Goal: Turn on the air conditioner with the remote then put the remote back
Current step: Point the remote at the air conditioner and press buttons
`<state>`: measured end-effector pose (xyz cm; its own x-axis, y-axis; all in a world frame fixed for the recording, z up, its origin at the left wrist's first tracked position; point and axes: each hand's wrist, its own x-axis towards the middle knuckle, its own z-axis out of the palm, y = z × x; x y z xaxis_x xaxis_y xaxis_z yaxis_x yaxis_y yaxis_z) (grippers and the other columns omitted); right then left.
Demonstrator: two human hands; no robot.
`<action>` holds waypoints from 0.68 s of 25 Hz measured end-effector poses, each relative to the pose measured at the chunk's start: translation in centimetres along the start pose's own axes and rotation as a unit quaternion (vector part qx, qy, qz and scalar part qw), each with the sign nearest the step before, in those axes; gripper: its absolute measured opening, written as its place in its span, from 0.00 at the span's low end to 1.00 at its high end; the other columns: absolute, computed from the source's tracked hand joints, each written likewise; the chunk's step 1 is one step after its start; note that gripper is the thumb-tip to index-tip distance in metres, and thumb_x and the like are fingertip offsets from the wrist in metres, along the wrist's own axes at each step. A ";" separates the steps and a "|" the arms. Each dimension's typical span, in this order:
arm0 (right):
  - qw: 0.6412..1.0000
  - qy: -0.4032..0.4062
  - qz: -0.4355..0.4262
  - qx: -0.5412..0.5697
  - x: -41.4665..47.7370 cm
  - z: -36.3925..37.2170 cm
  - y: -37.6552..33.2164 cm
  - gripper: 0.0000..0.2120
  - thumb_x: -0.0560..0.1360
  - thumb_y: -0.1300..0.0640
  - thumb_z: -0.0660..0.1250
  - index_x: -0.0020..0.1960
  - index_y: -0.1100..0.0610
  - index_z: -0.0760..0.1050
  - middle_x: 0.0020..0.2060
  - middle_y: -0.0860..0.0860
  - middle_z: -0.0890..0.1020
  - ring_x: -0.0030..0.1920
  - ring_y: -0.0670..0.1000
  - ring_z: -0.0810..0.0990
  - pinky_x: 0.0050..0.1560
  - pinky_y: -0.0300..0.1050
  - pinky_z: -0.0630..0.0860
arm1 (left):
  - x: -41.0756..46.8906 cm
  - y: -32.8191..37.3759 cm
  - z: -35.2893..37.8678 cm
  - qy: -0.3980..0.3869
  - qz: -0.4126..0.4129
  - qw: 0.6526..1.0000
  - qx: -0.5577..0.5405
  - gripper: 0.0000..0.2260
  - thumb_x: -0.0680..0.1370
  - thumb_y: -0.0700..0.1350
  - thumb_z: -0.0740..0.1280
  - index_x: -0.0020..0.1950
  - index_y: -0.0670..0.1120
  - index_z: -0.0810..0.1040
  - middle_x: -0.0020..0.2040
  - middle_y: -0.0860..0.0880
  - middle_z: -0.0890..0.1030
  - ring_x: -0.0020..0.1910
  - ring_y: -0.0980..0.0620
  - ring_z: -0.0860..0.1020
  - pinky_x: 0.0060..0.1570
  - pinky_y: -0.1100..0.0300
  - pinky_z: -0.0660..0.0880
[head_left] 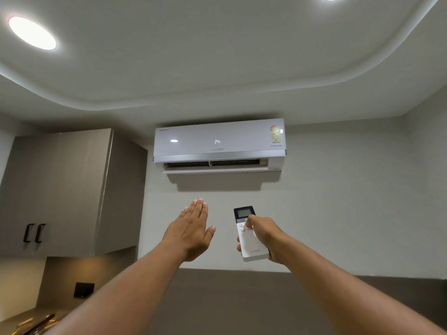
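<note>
A white wall-mounted air conditioner (219,145) hangs high on the wall ahead. Its front shows a lit "24" and its lower flap stands open. My right hand (267,236) is raised below it and grips a white remote (251,243) with a dark screen at its top, pointed up at the unit. My thumb rests on the buttons just under the screen. My left hand (192,229) is held up flat to the left of the remote, palm toward the unit, fingers together, holding nothing.
A grey-brown wall cabinet (67,189) with two dark handles (33,232) stands at the left. Below it sit a dark wall socket (83,289) and a countertop (31,322) with some items. Two round ceiling lights (32,32) glow overhead.
</note>
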<state>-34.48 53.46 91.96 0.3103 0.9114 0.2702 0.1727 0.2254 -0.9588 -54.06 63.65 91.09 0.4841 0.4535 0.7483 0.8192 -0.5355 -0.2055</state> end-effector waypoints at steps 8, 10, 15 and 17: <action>1.000 0.005 0.000 0.003 0.1 -0.1 0.1 0.10 0.73 0.60 0.58 0.51 0.63 0.74 0.34 0.60 0.85 0.31 0.62 0.86 0.35 0.48 0.82 | -0.2 -0.1 -0.1 -0.004 -0.001 1.000 0.002 0.32 0.81 0.60 0.44 0.79 0.44 0.40 0.80 0.45 0.41 0.78 0.49 0.41 0.71 0.55 0.40; 1.000 0.004 -0.001 0.001 0.1 0.0 0.1 0.11 0.73 0.60 0.58 0.51 0.63 0.74 0.34 0.60 0.85 0.32 0.62 0.86 0.36 0.48 0.82 | -0.3 -0.2 -0.2 -0.004 -0.001 1.000 0.002 0.32 0.81 0.60 0.44 0.79 0.44 0.40 0.80 0.45 0.41 0.78 0.49 0.41 0.72 0.55 0.40; 1.000 0.005 -0.002 -0.001 -0.2 0.0 0.1 0.11 0.74 0.60 0.58 0.52 0.63 0.74 0.34 0.60 0.85 0.32 0.62 0.86 0.36 0.48 0.81 | -0.5 -0.3 -0.4 -0.006 0.000 1.000 -0.001 0.32 0.81 0.60 0.43 0.78 0.44 0.40 0.80 0.45 0.41 0.78 0.49 0.41 0.72 0.55 0.41; 1.000 0.006 -0.001 -0.002 -0.3 0.1 0.1 0.11 0.74 0.60 0.58 0.52 0.63 0.74 0.34 0.60 0.85 0.32 0.62 0.86 0.37 0.49 0.81 | -0.7 -0.3 -0.5 -0.007 0.000 1.000 -0.002 0.32 0.81 0.59 0.43 0.78 0.44 0.40 0.80 0.45 0.41 0.78 0.49 0.41 0.73 0.55 0.41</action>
<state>-34.61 53.22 91.76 0.3206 0.9072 0.2726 0.1778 0.2251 -0.9580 -54.75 63.15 90.95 0.4878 0.4629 0.7401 0.8180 -0.5385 -0.2023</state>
